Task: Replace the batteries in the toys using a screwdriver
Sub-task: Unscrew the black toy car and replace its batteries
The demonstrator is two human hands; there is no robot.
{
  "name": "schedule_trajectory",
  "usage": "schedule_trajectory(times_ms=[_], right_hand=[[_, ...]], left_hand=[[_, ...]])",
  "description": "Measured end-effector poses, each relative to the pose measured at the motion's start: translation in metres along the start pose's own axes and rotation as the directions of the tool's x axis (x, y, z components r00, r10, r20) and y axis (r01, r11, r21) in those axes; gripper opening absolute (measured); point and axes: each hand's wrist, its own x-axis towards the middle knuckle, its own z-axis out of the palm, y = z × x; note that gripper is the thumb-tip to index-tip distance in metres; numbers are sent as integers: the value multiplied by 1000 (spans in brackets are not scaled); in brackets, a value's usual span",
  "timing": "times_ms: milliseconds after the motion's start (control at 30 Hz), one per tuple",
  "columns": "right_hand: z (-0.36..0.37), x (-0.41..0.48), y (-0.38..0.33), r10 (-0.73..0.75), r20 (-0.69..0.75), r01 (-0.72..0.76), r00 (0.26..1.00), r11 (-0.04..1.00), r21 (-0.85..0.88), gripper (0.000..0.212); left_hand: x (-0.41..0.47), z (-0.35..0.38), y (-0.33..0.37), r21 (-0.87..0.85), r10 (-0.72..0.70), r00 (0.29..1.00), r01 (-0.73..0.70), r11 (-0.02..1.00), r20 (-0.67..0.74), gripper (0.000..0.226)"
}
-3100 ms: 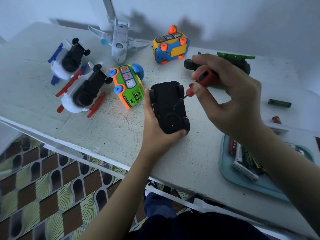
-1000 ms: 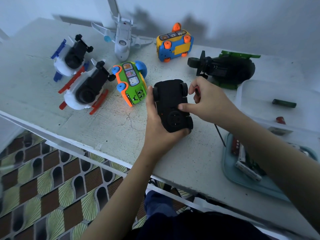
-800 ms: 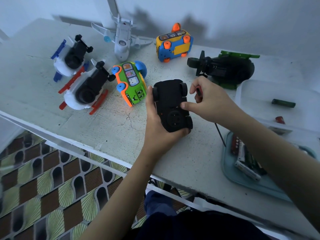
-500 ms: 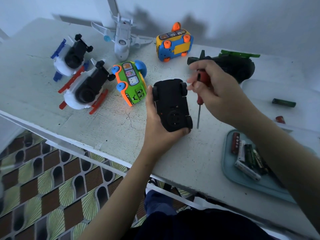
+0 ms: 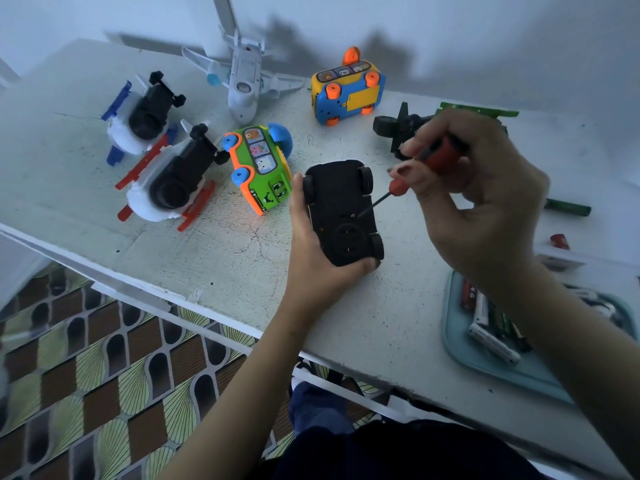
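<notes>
A black toy car [image 5: 341, 209] lies upside down on the white table [image 5: 214, 258], wheels up. My left hand [image 5: 313, 258] grips it from the near left side, thumb along its left edge. My right hand [image 5: 474, 202] holds a red-handled screwdriver [image 5: 420, 171] above and to the right of the car. The thin shaft slants down to the left and its tip meets the car's underside near the middle. Loose batteries [image 5: 491, 323] lie in a teal tray [image 5: 485, 365] at the near right.
Other toys stand behind the car: a green bus [image 5: 263, 168], a yellow-blue bus [image 5: 348, 90], a white plane [image 5: 244, 83], two white-and-black vehicles [image 5: 166, 174] [image 5: 143, 112], and a dark green helicopter [image 5: 408, 128]. A green battery [image 5: 568, 207] and a red one [image 5: 559, 241] lie far right.
My right hand turned the screwdriver from hanging point-down beside the car to slanting onto its underside. My left hand and the car stayed put.
</notes>
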Motion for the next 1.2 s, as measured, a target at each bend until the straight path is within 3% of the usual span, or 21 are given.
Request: schedule_trajectory(times_ms=[900,1200], right_hand=[[6,-2,8,-29,39,32,999,995,-95,13],[3,1,5,-118,197,148,973,978,-145,31]], left_hand=[[-1,-1,0,10,12,1000,-12,1000,8,124],[-1,0,2,12,-14,1000,15,1000,-14,123]])
